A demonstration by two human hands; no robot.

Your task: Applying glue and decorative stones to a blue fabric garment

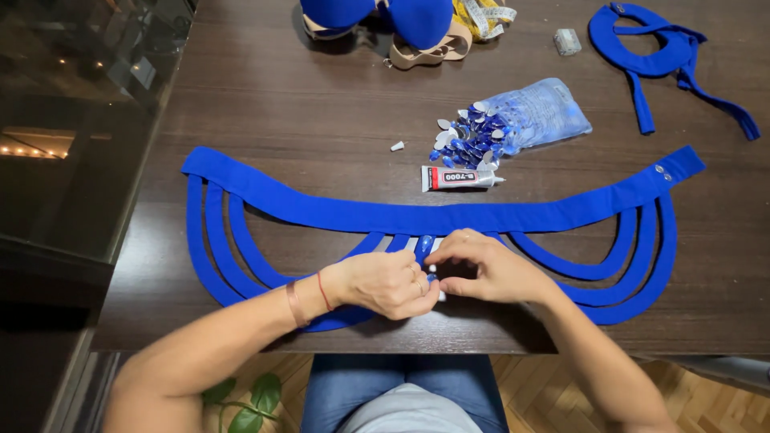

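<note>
I keep my left hand (389, 282) and right hand (485, 269) pinched narrowly around a small blue gem (424, 248) on the blue fabric belt (417, 215) near the table's (321, 104) front edge, pressing it squarely.

A glue tube (461, 178) lies beside its small white cap (398, 146) on the dark wooden table (321, 96). Behind, a plastic bag (539, 112) spills blue and silver gems (469, 138). A blue collar piece (666, 56) lies at the far right, near a measuring tape (485, 18).
</note>
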